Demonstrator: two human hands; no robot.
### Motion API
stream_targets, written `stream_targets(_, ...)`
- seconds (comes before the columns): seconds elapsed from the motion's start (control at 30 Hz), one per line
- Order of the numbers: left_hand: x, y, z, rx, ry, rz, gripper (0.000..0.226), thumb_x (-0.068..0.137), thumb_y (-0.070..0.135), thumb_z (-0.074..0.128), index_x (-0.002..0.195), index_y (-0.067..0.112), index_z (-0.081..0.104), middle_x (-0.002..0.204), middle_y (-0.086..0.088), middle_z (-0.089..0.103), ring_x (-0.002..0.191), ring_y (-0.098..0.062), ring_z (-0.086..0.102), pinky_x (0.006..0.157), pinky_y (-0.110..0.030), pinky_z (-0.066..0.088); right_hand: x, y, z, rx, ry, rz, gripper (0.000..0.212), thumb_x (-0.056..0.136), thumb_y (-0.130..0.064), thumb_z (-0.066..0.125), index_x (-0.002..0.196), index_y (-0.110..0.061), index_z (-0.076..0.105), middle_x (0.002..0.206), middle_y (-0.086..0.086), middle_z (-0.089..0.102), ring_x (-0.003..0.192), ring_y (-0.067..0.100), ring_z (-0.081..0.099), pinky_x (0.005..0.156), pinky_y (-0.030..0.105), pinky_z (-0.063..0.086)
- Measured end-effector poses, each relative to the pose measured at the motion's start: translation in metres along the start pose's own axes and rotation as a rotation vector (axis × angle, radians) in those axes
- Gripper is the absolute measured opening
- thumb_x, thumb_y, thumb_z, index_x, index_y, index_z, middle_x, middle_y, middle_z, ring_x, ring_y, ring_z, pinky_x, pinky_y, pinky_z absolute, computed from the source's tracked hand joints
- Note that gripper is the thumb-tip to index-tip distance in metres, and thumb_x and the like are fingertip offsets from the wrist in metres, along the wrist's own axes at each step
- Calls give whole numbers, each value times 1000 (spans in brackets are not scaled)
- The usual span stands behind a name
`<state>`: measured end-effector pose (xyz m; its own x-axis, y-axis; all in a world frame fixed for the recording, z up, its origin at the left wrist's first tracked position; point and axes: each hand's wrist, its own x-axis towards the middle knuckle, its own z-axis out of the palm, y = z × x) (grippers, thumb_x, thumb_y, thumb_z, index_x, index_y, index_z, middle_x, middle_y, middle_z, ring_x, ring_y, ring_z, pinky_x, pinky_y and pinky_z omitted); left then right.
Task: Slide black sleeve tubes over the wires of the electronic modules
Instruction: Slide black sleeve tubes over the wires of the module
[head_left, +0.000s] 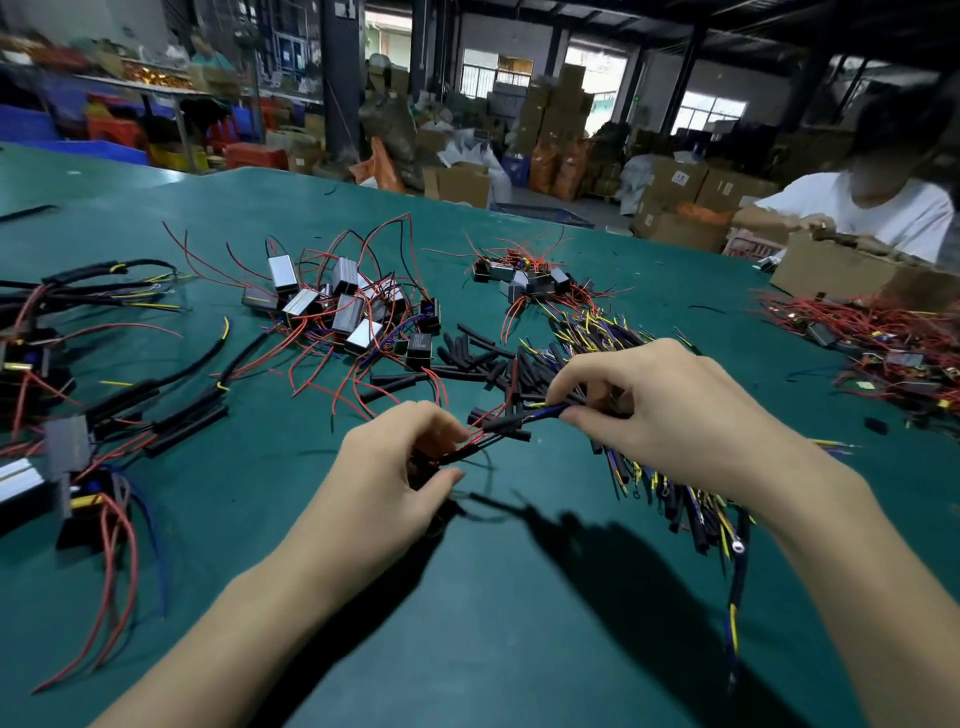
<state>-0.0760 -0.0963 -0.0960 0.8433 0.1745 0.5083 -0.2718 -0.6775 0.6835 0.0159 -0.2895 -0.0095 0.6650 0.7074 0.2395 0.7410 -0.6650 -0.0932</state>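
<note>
Green work table bearing wired modules, loose black sleeve tubes, sleeved assemblies, cardboard box.

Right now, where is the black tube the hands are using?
The black sleeve tube is mid-table, held between the left hand and right hand.

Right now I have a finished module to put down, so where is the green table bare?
Bare green tabletop lies near you, between your forearms, below the left hand and right hand. Another bare strip runs along the far edge. It is crowded at the heap of silver box modules with red wires, the loose black sleeve tubes and the sleeved harnesses at left.
</note>
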Motion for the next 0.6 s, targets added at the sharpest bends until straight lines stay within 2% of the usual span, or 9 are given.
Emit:
stream_targets(0.1, 2, -4, -1, 27, 33, 1, 16, 76, -1, 74, 80, 14, 69, 81, 0, 66, 73, -7, 59, 68, -18, 47, -1, -2, 3, 15, 17, 7, 9, 88, -32, 57, 93, -40, 56, 74, -16, 58, 66, 3, 53, 61, 26, 39)
stream_targets(0.17, 3, -1, 1, 4, 46, 21, 15, 77, 2, 74, 80, 16, 69, 80, 4, 67, 72, -6, 59, 67, -19, 47, -1, -5, 7, 8, 40, -4, 10, 87, -29, 57, 92, -37, 55, 76, -15, 56, 69, 8, 49, 58, 26, 35)
stream_targets(0.27, 4, 7, 5, -32, 84, 49, 15, 78, 7, 74, 82, 20, 68, 75, 15, 63, 66, 5, 54, 62, -8, 38, 0, -7, 10, 13, 55, -21, 8, 86, -28, 58, 89, -34, 56, 72, -13, 54, 68, 7, 45, 58, 27, 31)
stream_targets(0.33, 6, 10, 8, -52, 118, 43, 16, 79, 8, 74, 82, 23, 68, 74, 16, 63, 65, 9, 52, 62, -5, 35, 0, -6, 9, 45, 61, -24, 5, 87, -28, 60, 88, -33, 58, 72, -13, 56, 65, 3, 47, 59, 26, 33)
stream_targets(0.5, 7, 11, 11, -54, 140, 75, 14, 80, 8, 73, 86, 20, 72, 76, 13, 61, 72, -1, 56, 65, -8, 36, 0, -4, 12, 180, 79, -67, 11, 89, -25, 61, 89, -36, 61, 63, -20, 54, 58, -2, 54, 62, 31, 47)
stream_targets(0.6, 7, 12, 11, -62, 146, 64, 15, 79, 8, 74, 84, 22, 72, 73, 11, 61, 69, -6, 56, 63, -10, 37, 1, -3, 17, 212, 158, -96, 13, 87, -21, 64, 87, -34, 66, 61, -28, 54, 62, 0, 56, 65, 35, 50)
